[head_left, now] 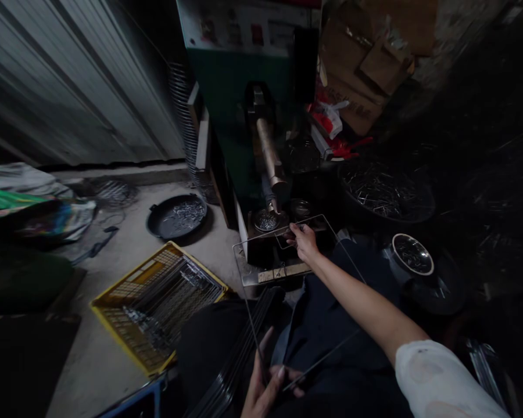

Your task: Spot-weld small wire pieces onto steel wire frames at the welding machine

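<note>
A thin rectangular wire frame (pixel 251 318) stretches over my lap, tilted away from me. My right hand (pixel 304 242) pinches its far side, where a small bent wire piece (pixel 280 242) shows at the fingertips. Whether that piece is attached to the frame I cannot tell. At the near end my left hand (pixel 268 377) has its thumb and fingers closed on the frame, index finger stretched along the wire. Just beyond my right hand, a small round dish (pixel 268 220) of metal bits sits below the machine's copper-coloured arm (pixel 268 148).
A yellow crate (pixel 102 305) of wire frames stands left, a black pan (pixel 161 229) of metal pieces behind it. More frames (pixel 239 363) lie on my left thigh. On the right are a large basin (pixel 387 217) of wire pieces and a round bowl (pixel 401 276).
</note>
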